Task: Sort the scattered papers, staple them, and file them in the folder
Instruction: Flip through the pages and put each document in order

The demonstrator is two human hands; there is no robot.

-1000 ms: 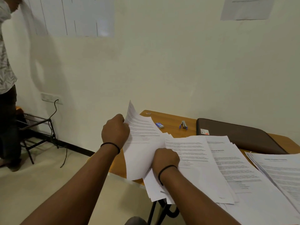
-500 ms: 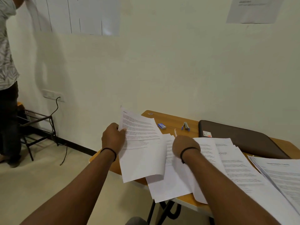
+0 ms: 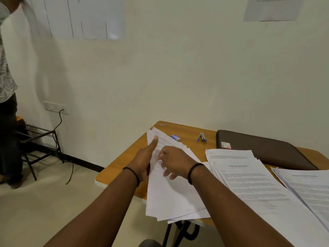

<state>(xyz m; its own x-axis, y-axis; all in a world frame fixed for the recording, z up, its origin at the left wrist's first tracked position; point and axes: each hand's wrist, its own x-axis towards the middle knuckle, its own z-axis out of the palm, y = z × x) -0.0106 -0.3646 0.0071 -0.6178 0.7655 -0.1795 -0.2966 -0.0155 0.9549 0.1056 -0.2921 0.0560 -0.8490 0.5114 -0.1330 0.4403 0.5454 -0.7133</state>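
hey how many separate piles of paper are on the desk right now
3. One pile at the desk's left edge under both hands, a middle pile beside it, and a third pile at the right frame edge, partly cut off, so more may lie beyond.

The wall (image 3: 178,77) was plain cream, with two paper sheets (image 3: 80,16) taped high. A socket (image 3: 56,108) fed a dangling black cable (image 3: 60,120). A wooden worktop (image 3: 124,161) stood on beige floor (image 3: 44,202) beside a metal rack (image 3: 39,138).
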